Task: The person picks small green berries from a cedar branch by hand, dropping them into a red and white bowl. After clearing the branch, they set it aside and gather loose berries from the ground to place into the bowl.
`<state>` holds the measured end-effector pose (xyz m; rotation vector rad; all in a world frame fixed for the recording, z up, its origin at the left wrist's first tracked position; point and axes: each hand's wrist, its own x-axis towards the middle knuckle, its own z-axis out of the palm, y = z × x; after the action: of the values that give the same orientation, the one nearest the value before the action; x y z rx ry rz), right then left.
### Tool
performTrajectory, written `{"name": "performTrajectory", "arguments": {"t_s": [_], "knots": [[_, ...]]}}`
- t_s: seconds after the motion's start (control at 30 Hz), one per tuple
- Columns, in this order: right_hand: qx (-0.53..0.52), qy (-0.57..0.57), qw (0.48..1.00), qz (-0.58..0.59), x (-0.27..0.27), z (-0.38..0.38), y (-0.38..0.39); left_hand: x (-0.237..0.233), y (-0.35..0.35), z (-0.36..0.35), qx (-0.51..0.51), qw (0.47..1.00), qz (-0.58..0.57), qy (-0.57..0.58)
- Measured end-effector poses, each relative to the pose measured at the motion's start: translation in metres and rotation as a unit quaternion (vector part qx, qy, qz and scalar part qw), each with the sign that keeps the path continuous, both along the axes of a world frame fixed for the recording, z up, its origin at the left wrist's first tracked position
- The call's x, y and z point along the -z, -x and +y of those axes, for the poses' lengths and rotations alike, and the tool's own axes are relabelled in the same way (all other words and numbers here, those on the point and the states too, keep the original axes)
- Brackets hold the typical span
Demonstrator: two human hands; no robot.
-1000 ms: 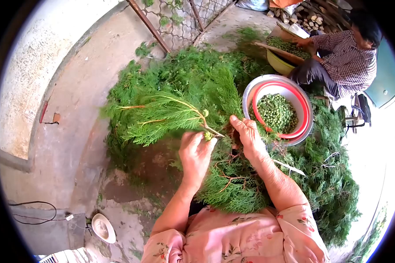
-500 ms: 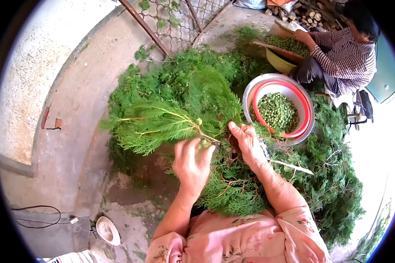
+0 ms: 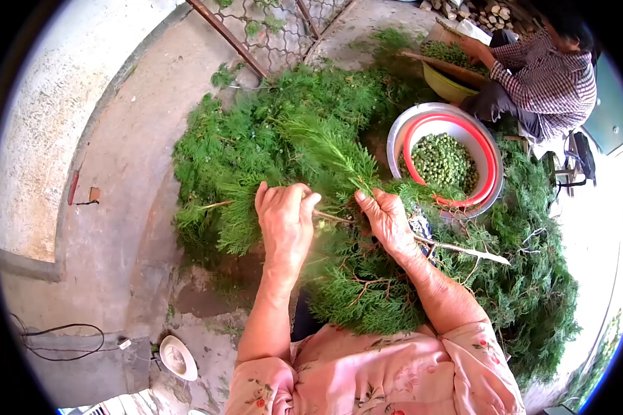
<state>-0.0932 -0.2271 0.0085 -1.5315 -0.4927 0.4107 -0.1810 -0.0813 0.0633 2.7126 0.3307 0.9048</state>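
Observation:
A leafy conifer branch stretches across in front of me, its bare cut end pointing right. My right hand is closed round its stem, thumb and fingers pinched together. At the branch's left fork, my left hand has its fingers curled over the stem; whatever else lies under them is hidden. Right of my right hand, a white basin with a red rim sits within a metal basin. Small green cones are heaped in the white basin. More cut branches lie by my lap.
A heap of conifer branches covers the ground ahead, with more at right. At upper right a seated person reaches into a woven tray of green cones over a yellow tub. A hat lies lower left.
My left hand has moved up and slightly left, and its fingers have curled over the branch. My right hand keeps its hold. The whole view has shifted slightly.

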Motion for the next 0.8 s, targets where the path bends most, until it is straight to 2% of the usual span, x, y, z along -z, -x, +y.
{"name": "performTrajectory", "arguments": {"t_s": [0.03, 0.07, 0.1, 0.13, 0.17, 0.23, 0.27, 0.37, 0.4, 0.43, 0.5, 0.6, 0.73, 0.8], "knots": [[-0.006, 0.015, 1.000, 0.003, 0.002, 0.001, -0.001, -0.004, 0.000, -0.004, -0.019, 0.988, -0.052, 0.146], [-0.011, 0.030, 0.999, 0.006, 0.005, 0.001, -0.003, -0.012, 0.001, -0.011, -0.037, 0.951, -0.104, 0.288], [-0.014, 0.044, 0.999, 0.009, 0.008, 0.000, -0.006, -0.016, 0.000, -0.014, -0.052, 0.892, -0.153, 0.423], [-0.021, 0.047, 0.999, 0.015, 0.008, 0.000, -0.006, -0.018, 0.002, 0.000, -0.015, 0.903, -0.187, 0.387], [-0.025, 0.050, 0.998, 0.023, 0.009, 0.001, -0.005, -0.018, 0.003, 0.009, 0.028, 0.885, -0.245, 0.395], [-0.035, 0.053, 0.997, 0.040, 0.010, 0.004, -0.006, -0.026, 0.004, 0.003, 0.044, 0.860, -0.312, 0.401], [-0.036, 0.065, 0.996, 0.040, 0.006, 0.004, -0.007, -0.027, 0.012, 0.000, 0.106, 0.818, -0.311, 0.472], [-0.059, 0.088, 0.990, 0.095, -0.009, 0.004, -0.009, -0.013, 0.031, -0.012, 0.143, 0.762, -0.250, 0.581], [-0.056, 0.082, 0.989, 0.111, -0.007, 0.004, -0.010, -0.007, 0.034, -0.020, 0.082, 0.760, -0.221, 0.606], [-0.053, 0.078, 0.988, 0.121, -0.008, 0.004, -0.010, 0.003, 0.037, -0.023, 0.045, 0.774, -0.186, 0.604], [-0.049, 0.070, 0.987, 0.137, -0.011, 0.004, -0.010, 0.038, 0.034, -0.020, -0.004, 0.873, -0.169, 0.457], [-0.039, 0.070, 0.988, 0.131, -0.008, 0.006, -0.010, 0.054, 0.034, -0.020, -0.039, 0.958, -0.079, 0.274], [-0.046, 0.083, 0.988, 0.125, -0.010, 0.007, -0.008, 0.056, 0.024, -0.023, -0.048, 0.978, -0.029, 0.199], [-0.051, 0.092, 0.988, 0.116, -0.010, 0.007, -0.008, 0.057, 0.021, -0.021, -0.028, 0.967, -0.058, 0.245]]}}
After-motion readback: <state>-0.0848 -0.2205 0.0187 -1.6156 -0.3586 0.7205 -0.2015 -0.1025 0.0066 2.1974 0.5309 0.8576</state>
